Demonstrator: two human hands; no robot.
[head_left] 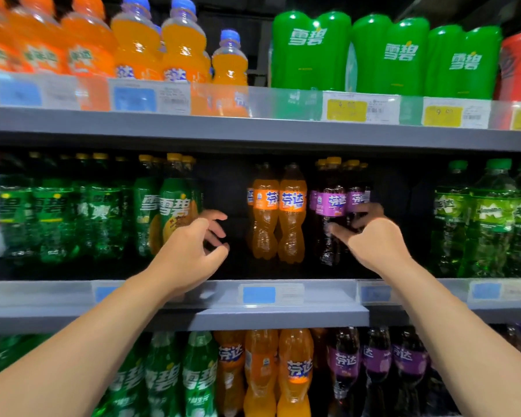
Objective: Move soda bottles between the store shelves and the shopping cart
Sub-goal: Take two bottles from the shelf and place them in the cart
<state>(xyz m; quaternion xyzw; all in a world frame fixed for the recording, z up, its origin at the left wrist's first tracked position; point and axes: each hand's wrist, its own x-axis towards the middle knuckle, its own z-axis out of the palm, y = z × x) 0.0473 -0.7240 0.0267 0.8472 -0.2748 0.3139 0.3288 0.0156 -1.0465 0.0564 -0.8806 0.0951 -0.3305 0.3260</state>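
Two bare hands reach into the middle shelf of a store. On that shelf, two orange soda bottles stand side by side near the middle. Just to the right of the orange soda bottles stand the purple soda bottles, dark with purple labels. The right hand is at the front purple one, with its thumb and fingers curled around the bottle's middle. I cannot tell how tight the hold is. The left hand is to the left of the orange soda bottles, in a dark gap, with its fingers spread and bent, holding nothing. It is just beside a green soda bottle with a yellow fruit picture. More green bottles stand far right of the orange ones.
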